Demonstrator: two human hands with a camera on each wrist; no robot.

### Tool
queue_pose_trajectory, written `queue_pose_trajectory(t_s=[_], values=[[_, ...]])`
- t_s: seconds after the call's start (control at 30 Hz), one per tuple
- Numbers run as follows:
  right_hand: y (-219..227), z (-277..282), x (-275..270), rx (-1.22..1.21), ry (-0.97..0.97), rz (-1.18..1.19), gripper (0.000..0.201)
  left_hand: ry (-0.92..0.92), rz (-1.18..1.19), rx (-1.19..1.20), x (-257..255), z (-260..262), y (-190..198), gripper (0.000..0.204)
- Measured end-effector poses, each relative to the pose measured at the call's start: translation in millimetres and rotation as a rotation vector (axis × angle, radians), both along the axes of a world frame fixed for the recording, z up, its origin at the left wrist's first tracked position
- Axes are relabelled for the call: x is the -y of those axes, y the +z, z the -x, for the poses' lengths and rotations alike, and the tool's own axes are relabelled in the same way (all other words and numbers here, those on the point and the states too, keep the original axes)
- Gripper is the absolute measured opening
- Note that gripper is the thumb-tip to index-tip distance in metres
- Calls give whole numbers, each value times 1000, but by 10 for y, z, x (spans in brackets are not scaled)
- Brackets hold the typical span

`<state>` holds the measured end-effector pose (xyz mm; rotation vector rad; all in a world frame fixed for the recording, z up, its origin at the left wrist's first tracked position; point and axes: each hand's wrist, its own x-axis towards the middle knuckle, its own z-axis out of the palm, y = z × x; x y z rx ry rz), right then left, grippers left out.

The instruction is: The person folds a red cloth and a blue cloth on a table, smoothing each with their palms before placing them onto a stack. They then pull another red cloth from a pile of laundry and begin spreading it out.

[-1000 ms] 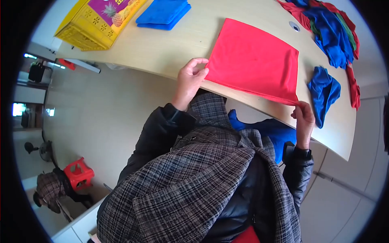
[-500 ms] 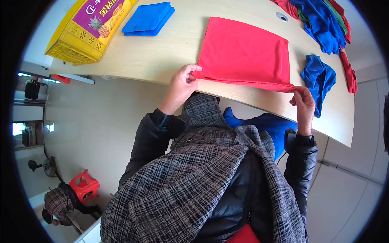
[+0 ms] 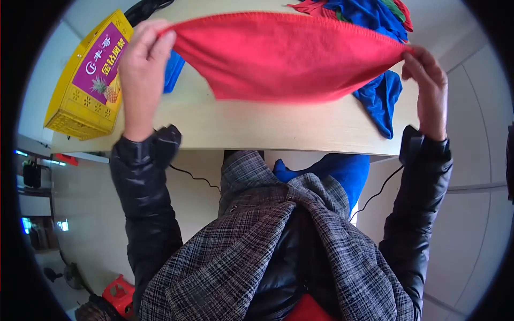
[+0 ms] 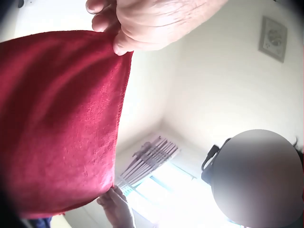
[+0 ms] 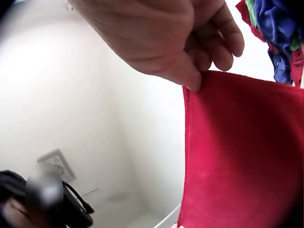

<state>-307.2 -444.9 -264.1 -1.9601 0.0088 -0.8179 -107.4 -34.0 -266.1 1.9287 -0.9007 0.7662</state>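
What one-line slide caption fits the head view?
Both hands hold a red cloth stretched above the table.

Workroom: cloth piles (image 3: 375,10), crate (image 3: 88,80), table (image 3: 267,125).

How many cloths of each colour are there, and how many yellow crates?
Red cloth held up by both hands: 1
Folded blue cloths behind the left hand: 1 stack, number of cloths hidden
Loose blue cloth on the table edge: 1
Mixed heap of red, blue and green cloths: 1 heap, cannot be counted
Yellow plastic crate: 1
Total: 5 groups

Black puffer sleeves (image 3: 144,203), grey plaid coat (image 3: 251,251)
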Motion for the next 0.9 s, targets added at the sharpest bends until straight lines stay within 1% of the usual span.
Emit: queue_pose_trajectory(t_s=[0.03, 0.07, 0.13, 0.17, 0.2, 0.23, 0.27, 0.3, 0.33, 0.4, 0.43, 0.5, 0.53, 0.57, 0.67, 0.73, 0.8, 0.87, 0.9], values=[[77, -39, 39, 58, 26, 49, 16, -10, 4, 11, 26, -28, 139, 17], [134, -87, 79, 68, 18, 55, 16, -41, 11, -78, 53, -45, 279, 18], [230, -191, 149, -20, 17, 90, 19, -100, 21, -256, 99, -90, 454, 20], [301, -178, 194, -65, 14, 104, 21, -109, 21, -247, 121, -162, 473, 20], [314, -224, 258, -47, -3, 114, 21, -96, -33, -240, 148, -406, 420, 20], [219, -330, 307, -120, 47, 118, 20, -72, -89, -245, 147, -663, 311, 20], [165, -411, 310, -196, 96, 119, 19, -47, -148, -251, 192, -800, 259, 20], [163, -473, 329, -188, 90, 122, 19, -53, -146, -242, 234, -934, 217, 20], [166, -537, 315, -178, 62, 172, 18, -72, -122, -158, 295, -1032, 181, 19], [218, -552, 369, -156, 6, 269, 17, -109, -74, 9, 427, -1067, 206, 18], [242, -569, 432, -151, 2, 271, 17, -113, -73, 15, 451, -1055, 280, 18], [279, -611, 540, 34, 13, 245, 15, -145, -65, 20, 440, -1089, 461, 15], [291, -611, 547, 125, 18, 232, 14, -162, -61, 21, 453, -1089, 508, 14], [242, -577, 537, 125, 16, 232, 14, -165, -61, 21, 458, -1054, 477, 14], [-41, -204, 219, 121, -95, 521, 10, -203, -115, 244, 403, -609, 210, 11], [-549, -55, 51, -58, -62, 425, 11, -171, -215, 180, 304, -459, -320, 10], [-1094, 51, -13, -88, -33, 585, 14, -179, -364, 101, 183, -360, -939, 10], [-1557, 177, -141, -241, 53, 535, 12, -161, -430, -165, 38, -158, -1490, 12], [-1651, 239, -191, -246, 40, 521, 12, -178, -435, -213, -20, -52, -1664, 13]])
